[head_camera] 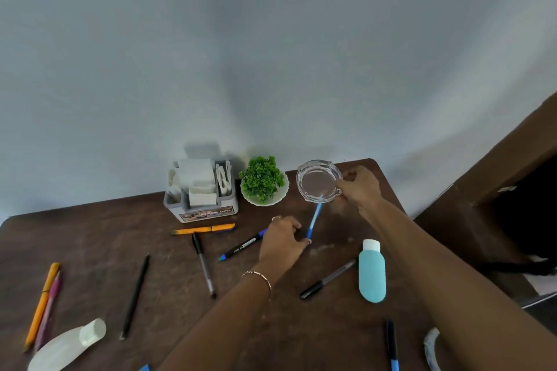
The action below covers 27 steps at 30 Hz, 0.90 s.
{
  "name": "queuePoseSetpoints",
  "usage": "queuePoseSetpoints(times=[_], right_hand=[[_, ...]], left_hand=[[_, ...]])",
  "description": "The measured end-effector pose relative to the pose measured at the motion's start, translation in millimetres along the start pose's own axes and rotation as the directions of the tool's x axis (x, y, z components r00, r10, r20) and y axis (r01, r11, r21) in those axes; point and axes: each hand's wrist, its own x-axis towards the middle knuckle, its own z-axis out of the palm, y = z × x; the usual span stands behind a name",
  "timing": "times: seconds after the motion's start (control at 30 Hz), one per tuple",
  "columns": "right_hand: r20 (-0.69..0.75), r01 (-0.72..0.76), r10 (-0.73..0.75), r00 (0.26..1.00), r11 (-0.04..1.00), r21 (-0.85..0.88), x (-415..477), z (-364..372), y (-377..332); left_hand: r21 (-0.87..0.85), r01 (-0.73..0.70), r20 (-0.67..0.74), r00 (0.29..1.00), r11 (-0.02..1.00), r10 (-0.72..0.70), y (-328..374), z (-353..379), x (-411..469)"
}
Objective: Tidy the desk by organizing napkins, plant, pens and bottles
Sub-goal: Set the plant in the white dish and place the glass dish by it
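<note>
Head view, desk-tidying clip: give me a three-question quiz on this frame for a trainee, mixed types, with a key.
1. True or false: the right hand holds the glass dish by its rim.
2. What does the left hand grip? A) orange pen B) blue pen C) teal bottle
3. Fill in: the plant stands between the napkin holder and the ____.

Key:
1. True.
2. B, the blue pen; its far tip points into the dish. The orange pen and teal bottle lie untouched on the desk.
3. Glass dish.
</note>
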Motion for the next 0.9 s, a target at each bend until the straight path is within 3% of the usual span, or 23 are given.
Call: queuePoseSetpoints(times=[0.07, 0.17, 0.33, 0.73, 0.9], right_hand=[[0.02, -0.048, 0.047, 0.999, 0.996, 0.068, 8.8, 6.6, -2.5], [0.044, -0.075, 0.073, 0.996, 0.996, 0.04, 19.4, 14.1, -3.7], [0.056, -0.021, 0.025, 0.998, 0.997, -0.08, 33.6, 22.2, 1.8], [0.104, 0.001, 0.012, 0.995, 0.993, -0.122, 40.8, 37.1, 7.7], [0.132, -0.088, 0.096, 0.987, 0.994, -0.062, 40.9, 41.4, 8.2]], left_hand=[[0.024, -0.043, 0.026, 0.999, 0.999, 0.043, -0.1, 2.2, 2.1], [0.032, -0.079, 0.047, 0.996, 0.996, 0.078, -1.2, 4.1, 4.1], [0.024, -0.081, 0.056, 0.995, 0.996, 0.079, -6.6, 3.0, 4.5], [-0.003, -0.063, 0.07, 0.996, 0.998, 0.063, -15.9, -4.0, -0.2], [-0.023, -0.057, 0.065, 0.996, 0.998, 0.058, -17.0, -4.1, -2.5]])
